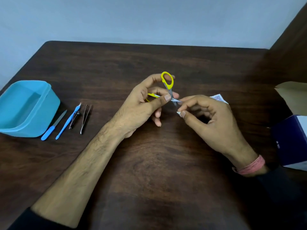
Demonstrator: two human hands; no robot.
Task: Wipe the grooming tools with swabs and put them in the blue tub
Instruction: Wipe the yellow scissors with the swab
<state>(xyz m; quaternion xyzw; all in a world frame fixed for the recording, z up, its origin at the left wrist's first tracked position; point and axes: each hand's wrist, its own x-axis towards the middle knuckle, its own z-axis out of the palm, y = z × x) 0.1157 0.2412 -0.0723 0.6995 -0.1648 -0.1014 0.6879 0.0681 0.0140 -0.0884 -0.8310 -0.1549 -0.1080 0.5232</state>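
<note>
My left hand [142, 103] holds small yellow-handled scissors [168, 81] above the middle of the table, blades spread open, index finger through one loop and thumb pressing near the pivot. My right hand [209, 117] pinches a small white swab [179, 113] against the blade tips. The blue tub [44, 103] stands at the left with nothing visible inside. Beside it lie a nail file with a blue handle [54, 126], a blue cuticle pusher [69, 122], nail clippers [74, 117] and tweezers [85, 118].
A torn white swab wrapper [219, 98] lies behind my right hand. A dark blue and white box [290, 140] sits at the right edge, with a brown cardboard piece [294, 98] behind it. The dark wooden table [149, 163] ends at a pale wall.
</note>
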